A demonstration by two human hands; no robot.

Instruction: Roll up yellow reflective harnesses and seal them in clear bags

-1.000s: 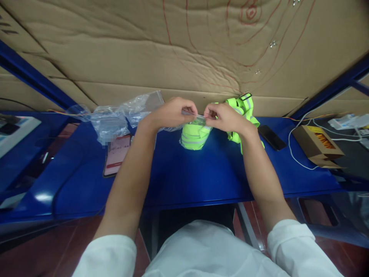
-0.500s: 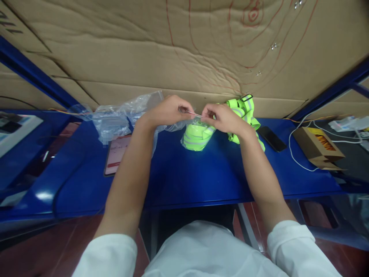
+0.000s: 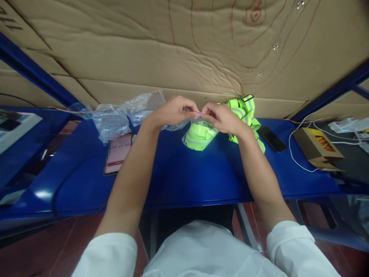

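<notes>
A clear plastic bag (image 3: 196,120) holds a rolled neon-yellow reflective strap (image 3: 199,137) on the blue table (image 3: 190,177). My left hand (image 3: 180,109) pinches the bag's top edge, which shows a thin red line. Close beside it, my right hand (image 3: 216,115) grips the same edge from the other side, the fingertips of both hands nearly touching. Loose neon-yellow straps (image 3: 248,111) with a black buckle lie just behind and right of my right hand.
Crumpled clear bags (image 3: 112,121) and a tablet with a pink screen (image 3: 118,154) lie at left. A black phone (image 3: 272,139), a white cable (image 3: 291,152) and an open cardboard box (image 3: 315,148) are at right. Cardboard (image 3: 129,57) stands behind.
My left hand has moved slightly right, closing the gap to my right hand along the bag's edge. The bagged strap has shifted a little to the right.
</notes>
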